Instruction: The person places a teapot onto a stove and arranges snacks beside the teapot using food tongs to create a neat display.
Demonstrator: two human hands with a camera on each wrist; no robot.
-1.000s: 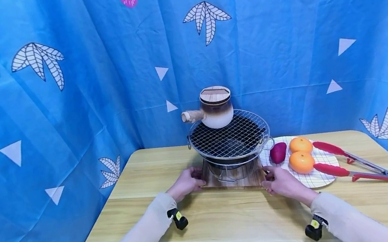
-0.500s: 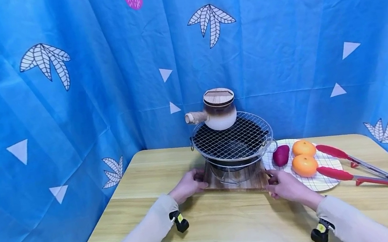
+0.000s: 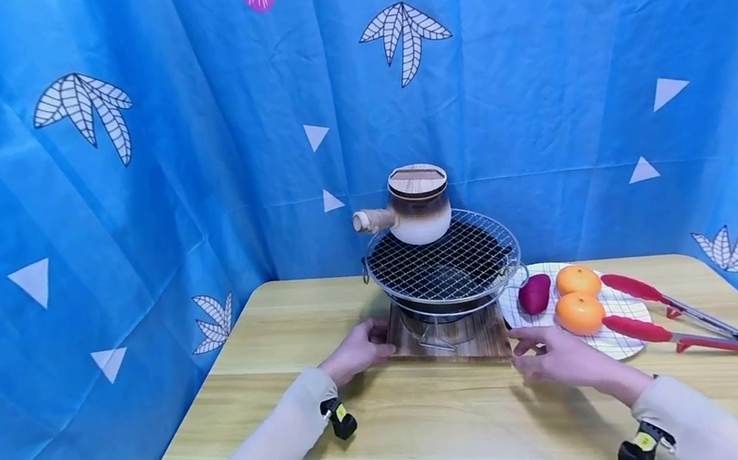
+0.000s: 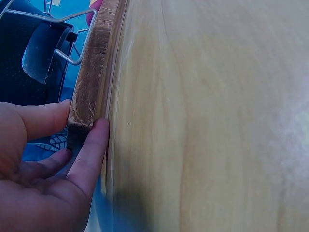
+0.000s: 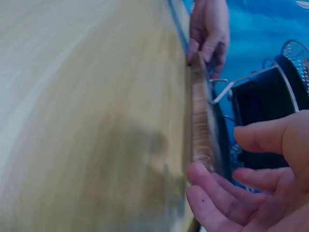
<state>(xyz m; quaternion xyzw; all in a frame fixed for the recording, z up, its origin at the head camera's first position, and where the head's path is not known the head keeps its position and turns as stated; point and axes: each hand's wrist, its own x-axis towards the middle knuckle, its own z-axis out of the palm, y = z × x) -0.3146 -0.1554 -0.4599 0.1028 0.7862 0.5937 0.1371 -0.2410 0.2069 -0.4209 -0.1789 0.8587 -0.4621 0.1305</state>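
Note:
A dark brown wooden board [image 3: 475, 343] lies on the table, bearing a round black grill [image 3: 443, 271] with a wire mesh top. On the mesh stands a brown-and-cream side-handled pot [image 3: 421, 220] with a wooden lid. My left hand [image 3: 359, 352] pinches the board's near left corner, thumb [image 4: 50, 117] above and a finger below its edge. At the near right corner is my right hand [image 3: 567, 355], its fingers loosely spread and holding nothing. In the right wrist view, its fingertips [image 5: 200, 173] are right beside the board's edge.
To the grill's right sits a checked plate [image 3: 615, 344] with a purple oval fruit or vegetable [image 3: 534, 294] and two oranges [image 3: 579, 313]. Red-tipped tongs [image 3: 723, 344] lie partly over the plate, opened wide. A blue patterned curtain [image 3: 504, 82] encloses the table's back and sides.
My right hand has loosened from the board's right corner and moved slightly right, its fingers spreading. The left hand keeps its hold. The head view has shifted a little.

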